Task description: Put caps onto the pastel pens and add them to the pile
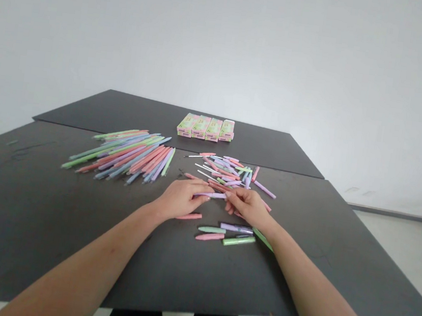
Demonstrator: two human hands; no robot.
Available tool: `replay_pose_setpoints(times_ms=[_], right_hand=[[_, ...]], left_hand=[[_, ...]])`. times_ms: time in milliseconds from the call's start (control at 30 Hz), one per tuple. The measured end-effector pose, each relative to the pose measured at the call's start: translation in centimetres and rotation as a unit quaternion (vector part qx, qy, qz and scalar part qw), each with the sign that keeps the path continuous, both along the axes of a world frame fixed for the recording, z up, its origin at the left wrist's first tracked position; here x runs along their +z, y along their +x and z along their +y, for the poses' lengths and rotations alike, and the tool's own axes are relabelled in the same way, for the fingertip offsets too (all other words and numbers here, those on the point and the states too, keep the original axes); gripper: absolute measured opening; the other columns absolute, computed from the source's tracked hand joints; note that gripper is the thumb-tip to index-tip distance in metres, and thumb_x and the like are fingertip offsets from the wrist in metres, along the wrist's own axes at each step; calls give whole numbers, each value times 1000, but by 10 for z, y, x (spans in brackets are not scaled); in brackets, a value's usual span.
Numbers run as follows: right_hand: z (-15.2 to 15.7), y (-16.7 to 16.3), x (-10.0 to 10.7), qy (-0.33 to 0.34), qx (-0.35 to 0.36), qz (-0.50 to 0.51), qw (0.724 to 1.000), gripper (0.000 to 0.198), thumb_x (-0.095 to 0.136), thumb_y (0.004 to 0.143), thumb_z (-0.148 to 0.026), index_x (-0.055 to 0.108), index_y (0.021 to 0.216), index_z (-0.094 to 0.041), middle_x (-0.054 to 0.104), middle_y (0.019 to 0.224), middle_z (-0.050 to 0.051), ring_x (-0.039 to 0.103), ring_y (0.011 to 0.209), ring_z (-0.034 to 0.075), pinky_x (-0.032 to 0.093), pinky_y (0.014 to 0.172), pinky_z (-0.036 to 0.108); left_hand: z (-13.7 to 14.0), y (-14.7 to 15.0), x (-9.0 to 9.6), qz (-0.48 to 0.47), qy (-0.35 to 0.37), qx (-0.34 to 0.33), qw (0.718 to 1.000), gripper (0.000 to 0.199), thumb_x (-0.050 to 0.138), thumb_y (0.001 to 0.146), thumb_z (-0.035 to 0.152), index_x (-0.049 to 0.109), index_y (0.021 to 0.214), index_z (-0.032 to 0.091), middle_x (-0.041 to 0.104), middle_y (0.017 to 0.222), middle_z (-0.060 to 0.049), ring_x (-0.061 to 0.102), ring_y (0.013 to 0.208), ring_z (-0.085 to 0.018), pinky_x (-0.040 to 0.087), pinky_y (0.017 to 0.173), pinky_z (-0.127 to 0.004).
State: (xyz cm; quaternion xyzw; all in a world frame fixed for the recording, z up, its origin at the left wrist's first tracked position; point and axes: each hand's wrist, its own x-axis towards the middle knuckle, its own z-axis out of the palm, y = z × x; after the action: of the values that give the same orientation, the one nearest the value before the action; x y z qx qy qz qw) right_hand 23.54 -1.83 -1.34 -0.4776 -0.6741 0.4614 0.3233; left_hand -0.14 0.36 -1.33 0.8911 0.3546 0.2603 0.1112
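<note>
A light purple pen (pixel 217 195) is held level between my two hands, over the dark table. My left hand (pixel 181 198) pinches its left end, and my right hand (pixel 247 206) closes its fingers on the right end. Just beyond my hands lies a loose heap of pen parts (pixel 228 173), with coloured barrels, caps and thin white refills. Nearer to me are a green pen piece (pixel 212 229), a pink piece (pixel 209 237), a purple barrel (pixel 236 228) and a green barrel (pixel 238 241). A red piece (pixel 189 216) sticks out beside my left hand.
To the left, a big pile of pens (pixel 130 156) in pastel green, pink, blue and purple is spread out. Small pink and green boxes (pixel 205 128) stand in a stacked row at the back of the black table (pixel 71 233). A pale wall (pixel 225 42) rises behind.
</note>
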Motion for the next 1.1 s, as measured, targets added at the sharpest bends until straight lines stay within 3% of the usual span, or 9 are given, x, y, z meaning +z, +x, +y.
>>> replay_pose_setpoints(times_ms=[100, 233, 333, 600, 967, 1100], right_hand=[[-1, 1, 2, -5, 3, -7, 1000, 45, 45, 92, -56, 60, 77, -15, 63, 62, 3, 57, 51, 10, 44, 48, 21], [-1, 4, 1, 54, -7, -1, 999, 32, 64, 83, -46, 59, 97, -18, 66, 77, 2, 59, 60, 11, 45, 51, 21], [0, 4, -2, 81, -17, -7, 997, 26, 67, 81, -42, 60, 93, -19, 64, 73, 1, 57, 59, 11, 44, 49, 21], [0, 0, -2, 35, 8, -37, 999, 44, 49, 91, -54, 60, 70, -17, 64, 60, 3, 59, 52, 11, 46, 51, 22], [0, 1, -2, 21, 10, -34, 999, 45, 47, 91, -55, 60, 71, -17, 63, 59, 2, 58, 51, 11, 47, 52, 23], [-2, 1, 1, 50, 13, -37, 998, 33, 53, 90, -47, 63, 82, -17, 65, 67, 2, 58, 58, 12, 45, 56, 24]], left_hand=[[-1, 1, 1, 2, 0, -1, 1000, 28, 53, 92, 26, 68, 115, 30, 71, 114, 3, 63, 108, -16, 48, 94, -28], [-1, 0, 1, 4, -5, 11, 1000, 27, 53, 91, 26, 68, 114, 30, 71, 114, 2, 65, 106, -17, 49, 92, -29], [0, 0, 0, 1, -4, 10, 1000, 28, 53, 91, 27, 69, 114, 30, 71, 115, 2, 64, 107, -17, 49, 93, -29], [-1, 0, -1, 4, 3, 4, 1000, 27, 52, 92, 28, 69, 113, 31, 71, 114, 2, 63, 111, -17, 48, 93, -28], [-3, 1, 5, 32, -14, 10, 999, 29, 46, 94, 30, 69, 112, 25, 70, 117, -2, 63, 110, -19, 50, 90, -30], [-2, -1, 3, 25, -17, 10, 999, 28, 46, 94, 30, 69, 109, 24, 71, 115, -2, 64, 107, -19, 50, 89, -31]])
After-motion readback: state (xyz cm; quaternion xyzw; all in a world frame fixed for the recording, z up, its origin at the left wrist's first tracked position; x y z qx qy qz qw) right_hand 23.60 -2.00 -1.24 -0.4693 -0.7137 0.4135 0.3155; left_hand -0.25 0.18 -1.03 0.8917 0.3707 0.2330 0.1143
